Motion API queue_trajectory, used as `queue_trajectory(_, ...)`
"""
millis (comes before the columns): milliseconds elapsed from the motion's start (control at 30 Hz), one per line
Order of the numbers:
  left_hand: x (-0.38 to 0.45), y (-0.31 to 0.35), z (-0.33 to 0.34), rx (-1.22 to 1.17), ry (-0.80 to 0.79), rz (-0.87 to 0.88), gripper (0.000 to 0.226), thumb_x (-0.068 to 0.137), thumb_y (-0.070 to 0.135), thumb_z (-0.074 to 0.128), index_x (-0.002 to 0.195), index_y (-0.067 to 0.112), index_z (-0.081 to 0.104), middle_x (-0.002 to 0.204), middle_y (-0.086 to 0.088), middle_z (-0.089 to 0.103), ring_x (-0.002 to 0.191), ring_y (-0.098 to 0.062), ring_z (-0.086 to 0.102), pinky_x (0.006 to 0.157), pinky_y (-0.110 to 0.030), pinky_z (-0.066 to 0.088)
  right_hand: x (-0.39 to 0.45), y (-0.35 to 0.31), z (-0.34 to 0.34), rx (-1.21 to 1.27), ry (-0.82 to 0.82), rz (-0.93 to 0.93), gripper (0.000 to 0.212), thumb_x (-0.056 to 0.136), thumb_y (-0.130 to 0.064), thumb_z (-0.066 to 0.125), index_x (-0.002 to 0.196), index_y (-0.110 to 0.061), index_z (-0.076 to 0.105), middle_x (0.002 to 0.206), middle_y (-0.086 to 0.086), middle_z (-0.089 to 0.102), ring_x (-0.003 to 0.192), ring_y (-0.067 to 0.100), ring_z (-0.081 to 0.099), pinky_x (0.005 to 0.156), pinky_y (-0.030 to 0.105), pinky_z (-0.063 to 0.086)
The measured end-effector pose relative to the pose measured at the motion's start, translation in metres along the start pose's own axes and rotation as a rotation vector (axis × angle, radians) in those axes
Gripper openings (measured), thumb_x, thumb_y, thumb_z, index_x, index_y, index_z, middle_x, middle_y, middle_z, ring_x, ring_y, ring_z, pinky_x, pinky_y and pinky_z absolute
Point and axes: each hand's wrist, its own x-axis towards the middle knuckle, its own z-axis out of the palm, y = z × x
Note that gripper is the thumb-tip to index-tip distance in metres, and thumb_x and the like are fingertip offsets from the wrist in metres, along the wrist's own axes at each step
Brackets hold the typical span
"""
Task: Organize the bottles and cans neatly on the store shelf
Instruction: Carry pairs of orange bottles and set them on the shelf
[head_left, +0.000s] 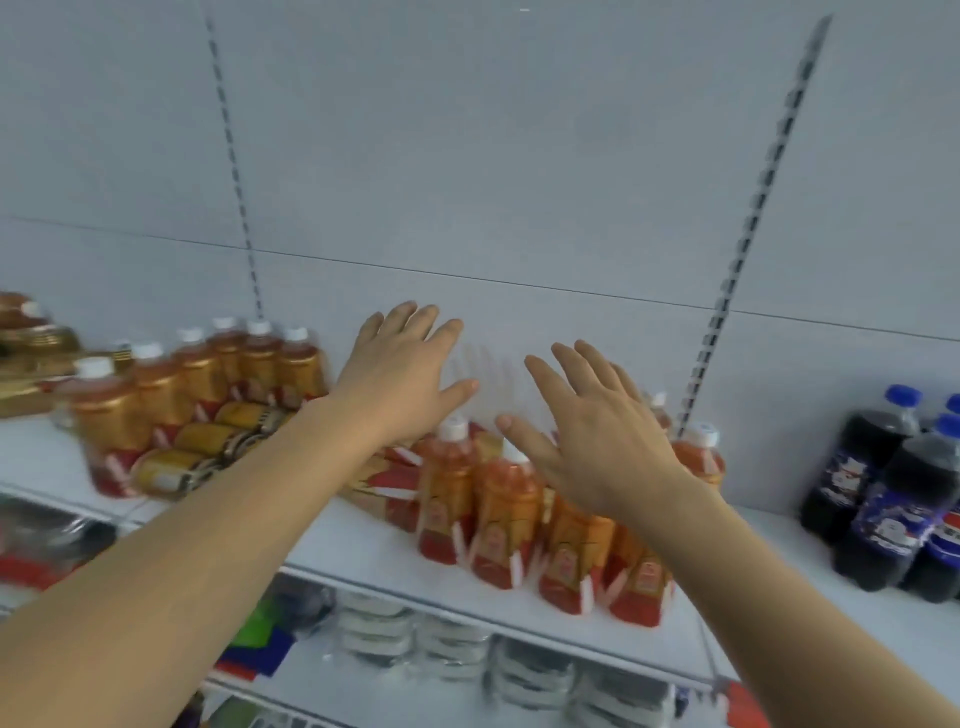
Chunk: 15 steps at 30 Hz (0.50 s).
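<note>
Both my hands hover above the white shelf (374, 551) with fingers spread, holding nothing. My left hand (400, 379) is over some orange bottles lying on their sides (389, 483). My right hand (597, 436) is above a cluster of upright orange tea bottles with white caps (498, 519). A row of the same orange bottles (171, 384) stands at the left. Several gold cans (208, 441) lie on their sides in front of that row.
Dark cola bottles with blue caps (893, 493) stand at the right end of the shelf. Gold boxes (26, 358) sit at the far left. A lower shelf holds clear bottles (452, 644) and colourful packs (254, 644). Slotted uprights run up the grey back panel (519, 156).
</note>
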Motion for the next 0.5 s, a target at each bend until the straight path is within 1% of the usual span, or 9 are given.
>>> queue_trajectory(133, -0.061, -0.076, -0.018, -0.002, 0.074, -0.124, 0.079, 0.101, 0.069, 0.038, 0.165, 0.025, 0.026, 0.174, -0.006, 0.020, 0.161, -0.031, 0.011, 0.129, -0.054, 0.015, 0.011, -0.087, 0.020, 0.025, 0.026, -0.087, 0.087, 0.099, -0.080, 0.011, 0.169, -0.028, 0.012, 0.178, 0.005, 0.011, 0.165, 0.025, -0.001, 0.134, 0.047, 0.007)
queue_trajectory(267, -0.118, -0.147, -0.023, 0.033, 0.106, -0.211, 0.079, 0.097, 0.069, 0.034, 0.160, 0.022, 0.037, 0.169, -0.008, 0.033, 0.158, -0.034, 0.020, 0.126, -0.057, 0.023, 0.022, -0.169, 0.045, 0.064, -0.016, -0.202, 0.088, 0.098, -0.079, 0.009, 0.168, -0.027, 0.019, 0.177, 0.007, 0.016, 0.165, 0.028, 0.004, 0.133, 0.049, 0.012)
queue_trajectory(367, -0.150, -0.197, -0.023, 0.060, 0.113, -0.299, 0.076, 0.098, 0.067, 0.037, 0.159, 0.021, 0.039, 0.165, -0.007, 0.039, 0.155, -0.034, 0.026, 0.124, -0.057, 0.026, 0.041, -0.222, 0.060, 0.049, -0.032, -0.276, 0.086, 0.101, -0.077, 0.013, 0.169, -0.026, 0.017, 0.178, 0.007, 0.015, 0.165, 0.029, 0.003, 0.133, 0.050, 0.011)
queue_trajectory(500, -0.187, -0.262, -0.017, 0.080, 0.127, -0.403, 0.076, 0.098, 0.068, 0.034, 0.158, 0.021, 0.039, 0.162, -0.007, 0.044, 0.154, -0.031, 0.031, 0.121, -0.057, 0.030, 0.074, -0.294, 0.081, 0.053, -0.022, -0.378, 0.090, 0.097, -0.077, 0.007, 0.169, -0.024, 0.020, 0.177, 0.008, 0.018, 0.165, 0.030, 0.006, 0.133, 0.050, 0.013)
